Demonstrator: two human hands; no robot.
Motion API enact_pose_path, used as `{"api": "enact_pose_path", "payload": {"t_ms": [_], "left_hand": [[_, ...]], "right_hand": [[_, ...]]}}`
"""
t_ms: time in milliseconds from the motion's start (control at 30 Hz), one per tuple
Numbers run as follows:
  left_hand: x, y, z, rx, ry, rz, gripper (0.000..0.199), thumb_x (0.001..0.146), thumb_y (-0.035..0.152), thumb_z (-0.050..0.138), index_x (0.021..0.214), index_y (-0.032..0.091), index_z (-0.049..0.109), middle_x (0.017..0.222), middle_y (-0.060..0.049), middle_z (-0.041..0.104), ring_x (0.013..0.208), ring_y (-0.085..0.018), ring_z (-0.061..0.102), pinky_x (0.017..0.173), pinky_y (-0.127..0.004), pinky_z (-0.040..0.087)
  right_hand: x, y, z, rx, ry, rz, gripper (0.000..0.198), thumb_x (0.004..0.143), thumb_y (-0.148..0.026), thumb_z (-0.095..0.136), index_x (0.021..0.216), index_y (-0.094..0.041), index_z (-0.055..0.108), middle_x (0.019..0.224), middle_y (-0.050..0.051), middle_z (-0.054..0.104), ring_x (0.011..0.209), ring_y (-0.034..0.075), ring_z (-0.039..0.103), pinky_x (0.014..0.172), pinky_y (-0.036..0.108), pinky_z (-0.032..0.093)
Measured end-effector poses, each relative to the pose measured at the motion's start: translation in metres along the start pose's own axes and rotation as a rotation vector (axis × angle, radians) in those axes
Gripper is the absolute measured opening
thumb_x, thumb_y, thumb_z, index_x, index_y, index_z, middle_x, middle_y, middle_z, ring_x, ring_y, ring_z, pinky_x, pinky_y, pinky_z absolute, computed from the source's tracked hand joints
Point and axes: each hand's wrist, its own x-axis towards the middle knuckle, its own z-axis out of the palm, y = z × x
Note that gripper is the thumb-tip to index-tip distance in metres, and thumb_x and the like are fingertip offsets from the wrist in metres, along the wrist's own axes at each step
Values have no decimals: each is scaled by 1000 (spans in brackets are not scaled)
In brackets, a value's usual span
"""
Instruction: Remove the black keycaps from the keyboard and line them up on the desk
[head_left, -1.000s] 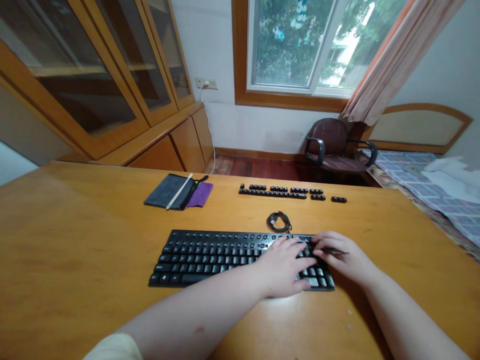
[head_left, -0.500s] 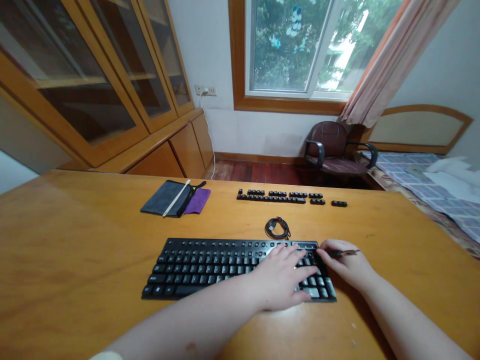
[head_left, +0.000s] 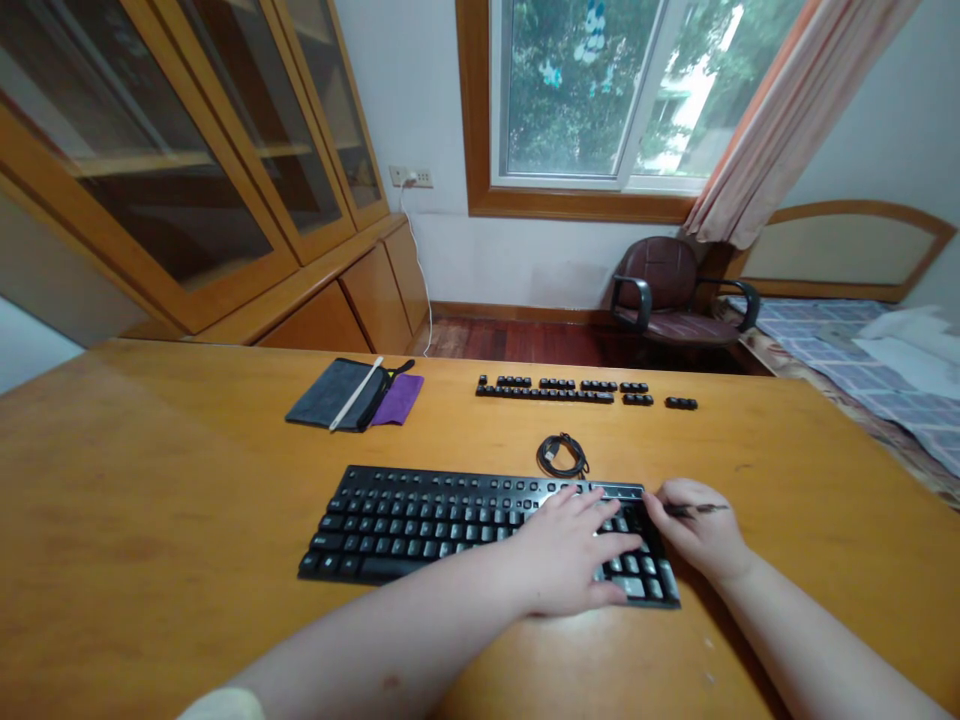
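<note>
A black keyboard [head_left: 420, 548] lies on the wooden desk, tilted slightly, its left end farther from me. Along its upper rows the key sockets look bare, while the lower rows carry keycaps. Over the number-pad side rests my left hand [head_left: 566, 565], fingers spread flat on the keys. My right hand [head_left: 701, 525] is closed round a slim dark tool [head_left: 709, 508], beside the keyboard's upper right corner. The tool's working end is hidden by my fingers, so its kind is unclear. Behind the keyboard sits a coiled black USB cable [head_left: 562, 472].
Removed black keycaps [head_left: 544, 394] stand in rows near the desk's far edge. Left of them lie a grey pouch [head_left: 322, 392], a pale stick [head_left: 356, 394] and a purple cloth [head_left: 399, 400]. Beyond the desk [head_left: 150, 500] are a chair [head_left: 660, 275], a bed and a glass-fronted cabinet.
The keyboard has turned slightly clockwise, its left end moving away from me and rightward. Both hands have shifted a little to the right with it. My grips look unchanged.
</note>
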Motion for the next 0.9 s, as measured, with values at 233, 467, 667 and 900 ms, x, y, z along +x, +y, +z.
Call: {"api": "enact_pose_path", "payload": {"t_ms": [233, 467, 667, 900], "left_hand": [[0, 1, 3, -19, 27, 20, 53, 84, 53, 48, 131, 27, 46, 145, -10, 35, 135, -29, 27, 110, -49, 18], [2, -1, 4, -158, 79, -23, 52, 80, 48, 57, 127, 25, 49, 139, -9, 45, 132, -29, 34, 109, -49, 21], [4, -3, 1, -404, 279, -254, 54, 78, 34, 63, 127, 20, 45, 123, -8, 56, 107, -20, 55, 96, -35, 42], [5, -4, 1, -369, 229, -196, 30, 84, 29, 56, 113, 22, 59, 106, -4, 67, 99, -20, 60, 90, -33, 45]], "right_hand": [[-3, -3, -5, 197, 242, 293, 36, 83, -25, 53, 49, -19, 43, 48, -3, 39, 46, 10, 39, 47, 24, 32], [-6, 0, -8, 385, 336, 462, 39, 83, -32, 56, 50, -19, 42, 50, -3, 37, 48, 11, 35, 47, 25, 30], [-4, -9, -3, 531, -31, 215, 32, 85, -34, 52, 58, -18, 51, 54, 0, 48, 52, 13, 46, 51, 26, 37], [0, -13, -5, 578, -222, 103, 23, 89, -32, 49, 80, -19, 66, 69, 4, 64, 66, 17, 60, 63, 29, 47]]}}
